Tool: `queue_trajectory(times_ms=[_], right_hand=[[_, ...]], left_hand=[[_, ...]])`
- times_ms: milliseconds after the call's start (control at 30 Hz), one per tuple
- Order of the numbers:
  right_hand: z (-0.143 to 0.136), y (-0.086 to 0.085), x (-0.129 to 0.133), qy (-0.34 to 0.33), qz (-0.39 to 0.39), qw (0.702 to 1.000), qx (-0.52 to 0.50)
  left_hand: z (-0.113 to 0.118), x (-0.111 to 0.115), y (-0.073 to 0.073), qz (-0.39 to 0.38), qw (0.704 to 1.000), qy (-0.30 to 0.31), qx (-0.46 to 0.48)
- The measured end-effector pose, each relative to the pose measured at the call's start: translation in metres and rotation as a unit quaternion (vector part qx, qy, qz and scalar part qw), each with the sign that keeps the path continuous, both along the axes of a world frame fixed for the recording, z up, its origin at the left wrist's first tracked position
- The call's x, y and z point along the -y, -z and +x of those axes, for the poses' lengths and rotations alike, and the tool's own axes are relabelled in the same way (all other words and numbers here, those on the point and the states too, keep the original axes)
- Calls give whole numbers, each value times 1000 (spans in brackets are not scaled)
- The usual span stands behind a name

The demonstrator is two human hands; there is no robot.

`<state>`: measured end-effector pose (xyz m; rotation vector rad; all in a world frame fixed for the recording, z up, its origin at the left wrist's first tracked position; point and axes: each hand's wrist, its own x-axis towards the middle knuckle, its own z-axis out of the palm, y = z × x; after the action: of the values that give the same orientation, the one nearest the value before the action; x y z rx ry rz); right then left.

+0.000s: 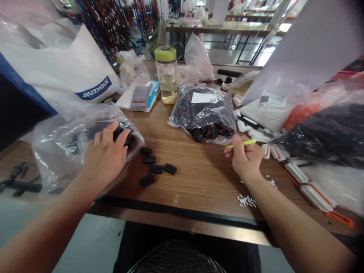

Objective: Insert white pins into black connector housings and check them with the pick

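Note:
My left hand (106, 155) reaches into the mouth of a clear plastic bag (68, 129) on the left, its fingers spread and curved over black parts (129, 138). Whether it grips any of them is hidden. Several black rectangular pieces (156, 169) lie loose on the wooden table (196, 170) just right of that bag. My right hand (247, 157) is closed around a thin tool with a yellow-green handle (250, 142), its fine tip pointing left. Behind it, a bag of black and red connectors (203, 110) lies with its open end toward me.
A bottle with a green lid (166, 76) stands at the back. White pieces with orange edges (318, 197) line the right side. Small white bits (247, 201) lie by my right forearm. A large white bag (65, 64) stands back left.

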<state>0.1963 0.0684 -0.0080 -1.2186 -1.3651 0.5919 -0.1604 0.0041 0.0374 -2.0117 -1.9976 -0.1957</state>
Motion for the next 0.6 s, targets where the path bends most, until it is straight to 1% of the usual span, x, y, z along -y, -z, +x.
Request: queue_trajectory(times_ms=[67,167,200,233,300,367,433,500,600], right_hand=[[0,1,0,0,0,1000,-2],[2,2,-2,3,3,1000,-5],[2,2,-2,5,4,1000,-6],[2,2,-3,7,5,1000,-5],[2,2,-3,12,5,1000,-2],[2,1,-2,14,1,1000,2],[1,0,-2,11,0,1000,2],[1,-1,-1,6,-1,1000,1],[1,-1,-1,6,-2,1000,1]], left_hand=[[4,1,3,1,1000,20,12],[18,3,5,0,998,45,48],[23,5,6,-6,995,63,71],[27,7,7,-20,991,89,101],[37,14,11,-78,970,157,169],[46,21,18,-132,948,201,208],[57,28,26,-134,950,207,191],[68,31,32,-113,963,192,152],[79,28,35,-114,964,214,107]])
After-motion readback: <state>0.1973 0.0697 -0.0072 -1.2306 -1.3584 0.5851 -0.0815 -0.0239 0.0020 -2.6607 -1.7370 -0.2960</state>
